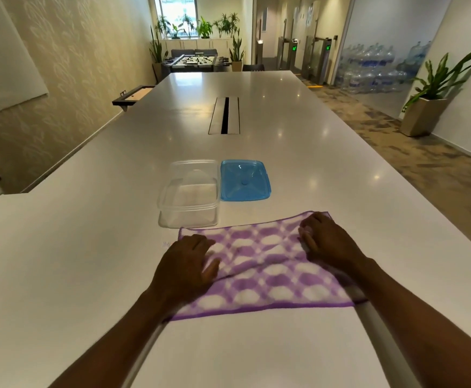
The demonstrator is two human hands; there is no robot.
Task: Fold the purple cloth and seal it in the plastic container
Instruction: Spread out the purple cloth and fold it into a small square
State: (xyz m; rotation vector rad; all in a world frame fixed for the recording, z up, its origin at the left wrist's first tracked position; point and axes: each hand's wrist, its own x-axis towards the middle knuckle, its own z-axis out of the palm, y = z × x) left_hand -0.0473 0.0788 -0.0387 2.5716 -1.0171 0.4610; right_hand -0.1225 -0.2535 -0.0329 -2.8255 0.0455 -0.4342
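A purple-and-white patterned cloth (265, 273) lies spread on the white table (88, 247), with a crease across its middle. My left hand (186, 264) rests flat on its left side, fingers apart. My right hand (326, 242) presses on the far right corner, fingers curled down onto the fabric. Just beyond the cloth stands a clear plastic container (189, 194), without a lid and with nothing in it. Its blue lid (245, 180) lies beside it on the right.
A cable slot (224, 116) runs along the table's middle, farther away. The table's right edge drops to carpeted floor with a potted plant (424, 107). A wall runs along the left.
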